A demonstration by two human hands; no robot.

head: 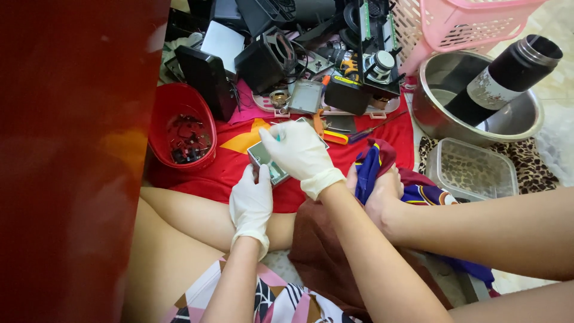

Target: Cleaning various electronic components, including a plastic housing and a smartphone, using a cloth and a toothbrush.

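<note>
Both my hands wear white gloves. My left hand point(251, 200) grips the near edge of a small flat grey device point(263, 157) with a greenish face, held over a red cloth point(239, 161). My right hand point(301, 154) lies on top of the device, fingers closed around a thin tool whose tip points up and left; most of the tool is hidden by the glove. My bare legs frame the work area, one foot resting on a blue and maroon garment point(373, 170).
A red bowl point(179, 107) of small parts sits left. Black speakers point(206, 75), circuit parts and screwdrivers point(344, 136) crowd a tray behind. At right: a steel pot point(514, 122) holding a black flask point(508, 75), a clear plastic box point(472, 170), a pink basket point(466, 21). A dark red panel point(72, 161) blocks the left.
</note>
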